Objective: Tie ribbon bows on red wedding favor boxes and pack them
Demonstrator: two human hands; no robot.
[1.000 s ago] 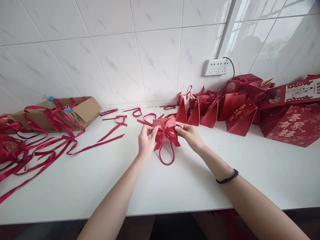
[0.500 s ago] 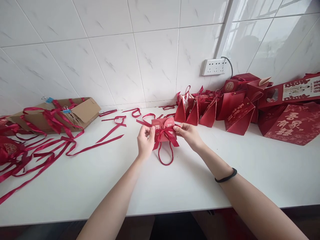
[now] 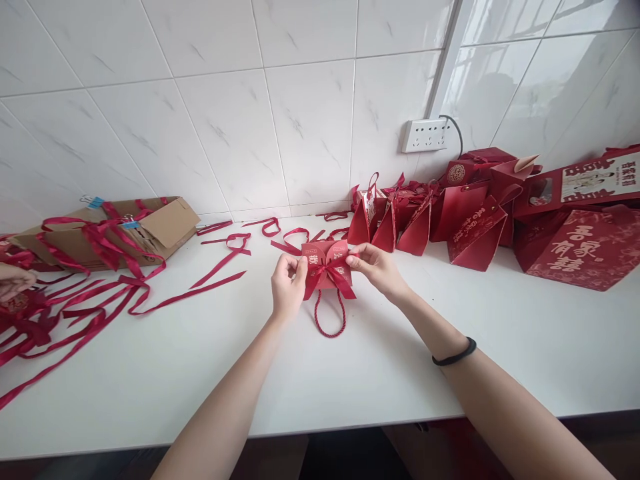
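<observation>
A small red gift box (image 3: 325,248) with pale lettering stands at the middle of the white table, between my two hands. Around its front runs a dark red satin ribbon (image 3: 345,288) tied in a bow, its tails hanging down. A twisted red cord handle (image 3: 330,333) loops from the box onto the tabletop. My left hand (image 3: 289,283) is closed on the box's left edge, thumb in front. At the right edge, my right hand (image 3: 375,270) pinches by the bow's right loop; whether it grips the loop, the box or both, I cannot tell.
Another person's hand (image 3: 15,283) reaches in at the left above tangled ribbons (image 3: 95,313). Behind them sits a cardboard box (image 3: 173,223) with clips and ribbons. Several folded red gift boxes (image 3: 575,250) stand at the right. A power strip (image 3: 425,136) is on the tiled wall.
Another person's hand has come into view at the far left. The box's front and bow face me a little more squarely. My hands stay at its sides.
</observation>
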